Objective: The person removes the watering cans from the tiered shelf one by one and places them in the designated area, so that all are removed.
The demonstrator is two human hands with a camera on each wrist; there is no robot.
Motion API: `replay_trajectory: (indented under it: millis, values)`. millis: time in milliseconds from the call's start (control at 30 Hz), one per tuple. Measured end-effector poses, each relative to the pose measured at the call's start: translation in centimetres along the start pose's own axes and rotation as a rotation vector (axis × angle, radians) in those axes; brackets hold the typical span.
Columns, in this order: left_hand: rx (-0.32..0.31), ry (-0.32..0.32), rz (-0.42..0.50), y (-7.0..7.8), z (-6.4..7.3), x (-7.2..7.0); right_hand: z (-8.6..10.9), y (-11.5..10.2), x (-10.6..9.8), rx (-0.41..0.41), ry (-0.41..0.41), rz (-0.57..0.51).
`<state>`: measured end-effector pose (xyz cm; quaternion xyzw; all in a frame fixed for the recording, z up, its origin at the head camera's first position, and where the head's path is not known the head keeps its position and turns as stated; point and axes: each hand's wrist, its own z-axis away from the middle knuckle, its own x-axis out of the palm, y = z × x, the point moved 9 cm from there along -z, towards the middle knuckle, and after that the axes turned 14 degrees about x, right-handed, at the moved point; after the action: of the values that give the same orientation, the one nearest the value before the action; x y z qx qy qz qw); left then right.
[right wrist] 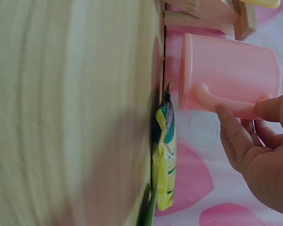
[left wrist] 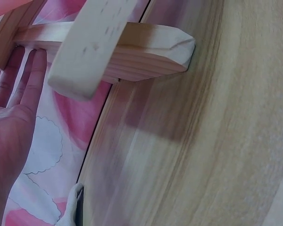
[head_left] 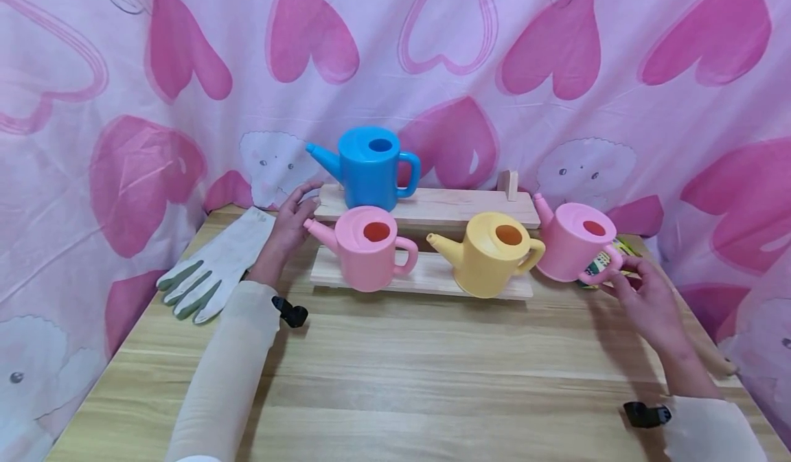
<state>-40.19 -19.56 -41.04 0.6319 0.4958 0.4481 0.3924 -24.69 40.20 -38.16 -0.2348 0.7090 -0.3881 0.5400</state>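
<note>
My right hand (head_left: 649,301) pinches the handle of a pink watering can (head_left: 571,242) at the right of the wooden stand. The right wrist view shows this can (right wrist: 231,70) held off the table, thumb and fingers at its handle. My left hand (head_left: 290,225) rests at the left end of the stand's upper shelf (head_left: 457,204); in the left wrist view its fingers (left wrist: 30,84) are nearly straight, tips at the wood. A blue watering can (head_left: 371,174) stands on the upper shelf. Another pink watering can (head_left: 367,259) and a yellow watering can (head_left: 488,259) stand on the lower shelf (head_left: 432,273).
White work gloves (head_left: 216,266) with green-grey fingers lie on the table (head_left: 402,379) at left. A yellow-green packet (right wrist: 165,165) lies at right, behind the held can. A tool with a wooden handle (head_left: 711,359) lies near the right edge. A pink curtain hangs behind.
</note>
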Motion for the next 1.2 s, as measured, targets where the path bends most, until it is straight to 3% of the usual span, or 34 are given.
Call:
replay_trajectory:
  millis: [467,767,1000,1200]
  values:
    - [-0.027,0.007,-0.01,-0.2,0.1,-0.1,0.2,0.4,1.4,0.041,-0.001,0.107]
    - [-0.036,0.01,-0.013,-0.2,0.1,0.0,0.4,0.1,1.7,0.029,-0.006,0.109]
    - [-0.035,0.015,-0.019,-0.2,0.0,-0.1,1.0,0.3,2.7,0.109,-0.086,0.124]
    - [-0.033,0.016,-0.018,-0.3,0.0,-0.1,1.5,0.2,3.1,0.1,-0.109,0.139]
